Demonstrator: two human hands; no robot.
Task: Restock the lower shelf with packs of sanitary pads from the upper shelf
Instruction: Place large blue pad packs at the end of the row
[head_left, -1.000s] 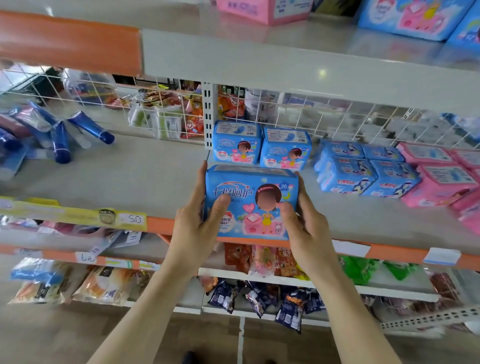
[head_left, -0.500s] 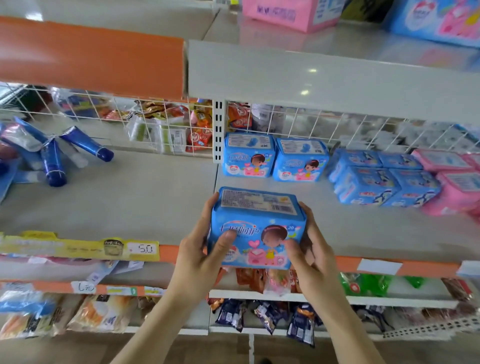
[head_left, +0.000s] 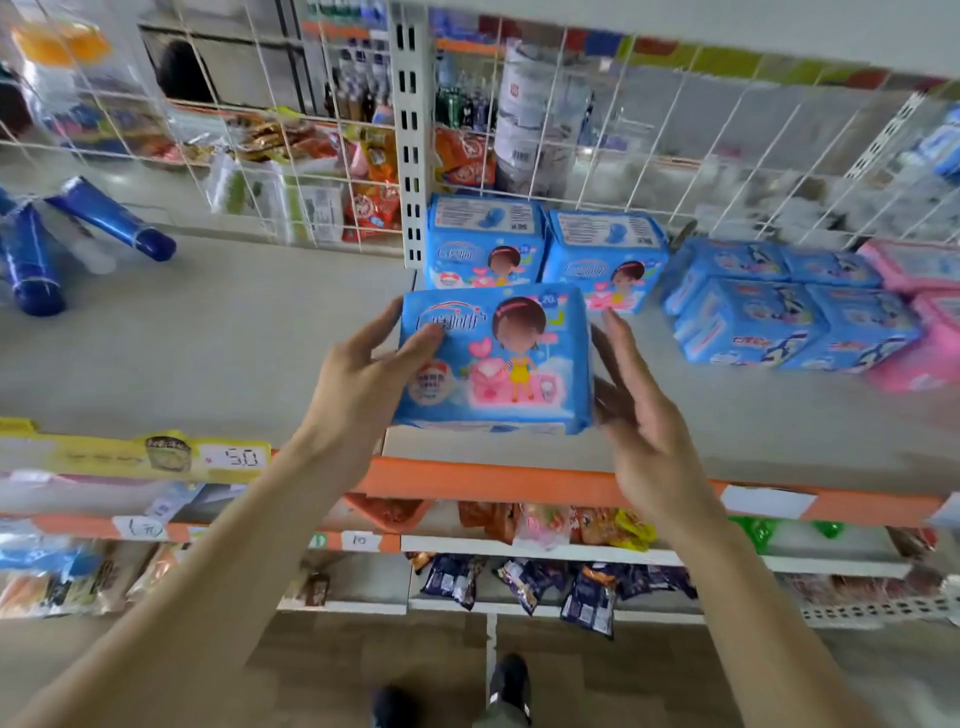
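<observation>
I see the blue pad pack (head_left: 493, 361) standing upright on the grey shelf (head_left: 218, 332), near the front edge, printed face toward the camera. It sits just in front of two matching blue packs (head_left: 545, 249) at the back by the wire grid (head_left: 675, 135). The left hand (head_left: 358, 384) is against the pack's left side: thumb on the front face near the top left corner, fingers straight along the left edge, a loose touch rather than a closed grip. The right hand (head_left: 639, 415) is open, fingers spread and straight, just beside the pack's right edge; can't tell if the fingers touch it. So the pack is between the two hands, bottom on the shelf. To the right, a cluster of other blue packs (head_left: 789, 317), then pink packs (head_left: 919, 322). Blue tubes (head_left: 78, 244) lie far left on the same shelf. Orange shelf strip (head_left: 519, 480) below, yellow price tag (head_left: 156, 457) at its left, snack bags (head_left: 545, 582) on racks underneath.
</observation>
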